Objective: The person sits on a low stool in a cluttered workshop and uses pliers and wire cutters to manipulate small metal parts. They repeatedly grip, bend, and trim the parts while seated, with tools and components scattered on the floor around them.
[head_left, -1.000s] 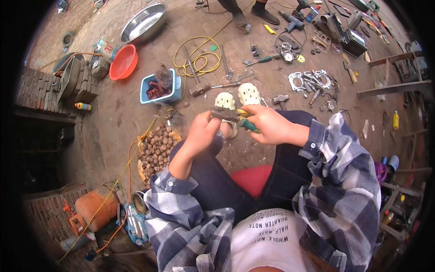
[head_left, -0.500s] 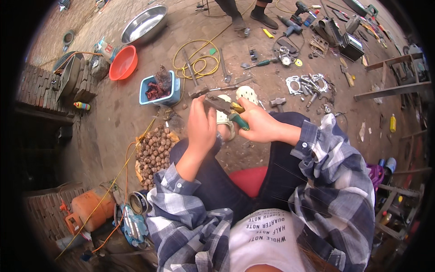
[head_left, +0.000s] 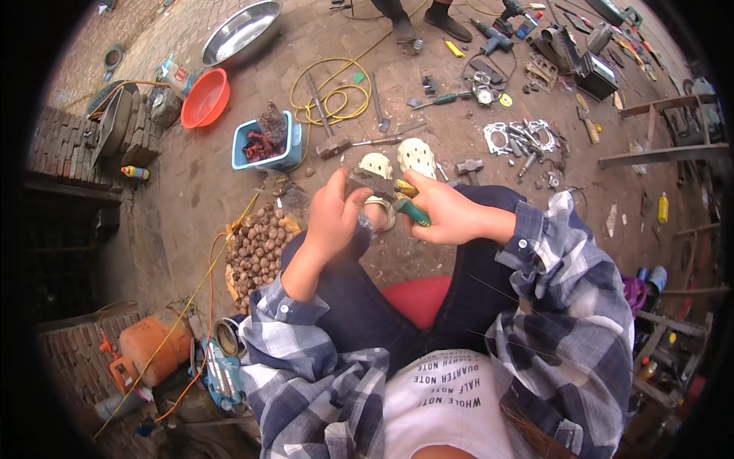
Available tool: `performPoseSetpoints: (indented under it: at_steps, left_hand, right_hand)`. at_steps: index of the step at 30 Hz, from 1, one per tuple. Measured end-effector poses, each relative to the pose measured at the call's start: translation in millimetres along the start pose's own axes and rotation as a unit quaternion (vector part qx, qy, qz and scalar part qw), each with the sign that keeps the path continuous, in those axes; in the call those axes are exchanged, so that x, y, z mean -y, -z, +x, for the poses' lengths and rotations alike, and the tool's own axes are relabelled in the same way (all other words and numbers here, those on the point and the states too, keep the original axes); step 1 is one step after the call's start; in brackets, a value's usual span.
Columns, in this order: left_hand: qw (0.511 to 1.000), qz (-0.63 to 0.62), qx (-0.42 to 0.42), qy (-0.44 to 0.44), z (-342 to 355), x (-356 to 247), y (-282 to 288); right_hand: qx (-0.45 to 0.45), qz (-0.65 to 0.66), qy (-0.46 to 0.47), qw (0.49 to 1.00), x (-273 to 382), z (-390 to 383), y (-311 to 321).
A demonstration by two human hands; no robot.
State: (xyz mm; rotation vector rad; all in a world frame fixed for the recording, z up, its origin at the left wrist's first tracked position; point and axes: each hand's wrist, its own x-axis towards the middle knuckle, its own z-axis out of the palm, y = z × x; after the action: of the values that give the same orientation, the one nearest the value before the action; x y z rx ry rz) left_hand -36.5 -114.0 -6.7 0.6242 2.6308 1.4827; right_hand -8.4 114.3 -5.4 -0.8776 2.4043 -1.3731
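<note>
My right hand (head_left: 436, 210) is closed around the green and yellow handles of a pair of pliers (head_left: 413, 213) in front of my knees. My left hand (head_left: 332, 210) grips a dark metal piece (head_left: 371, 184) at the pliers' head; where one ends and the other begins is unclear. Beneath them are my cream clogs (head_left: 417, 157). A pile of walnuts (head_left: 256, 252) lies on yellowish sacking beside my left leg.
Ahead are a blue tub (head_left: 267, 149) of dark red scraps, a red basin (head_left: 205, 99), a steel basin (head_left: 241, 30), coiled yellow hose, hammers, metal parts and another person's feet (head_left: 447, 27). An orange tank (head_left: 153, 352) is at left, metal frames (head_left: 665, 153) at right.
Both hands have shifted slightly. My left hand rose with the dark piece, its fingers straighter half a second ago, then lowered a little and curled again.
</note>
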Motion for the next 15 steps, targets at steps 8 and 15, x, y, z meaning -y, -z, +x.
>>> performPoseSetpoints:
  at_steps: [8, 15]
  left_hand:
    - [0.994, -0.106, 0.023, 0.024, -7.1, 4.3, -2.0]
    - [0.951, -0.269, 0.118, 0.1, -6.2, -1.1, 5.2]
  right_hand:
    - [0.008, -0.017, 0.04, 0.999, -5.0, -2.5, -0.8]
    - [0.036, -0.034, 0.074, 0.996, -13.0, -3.2, 1.0]
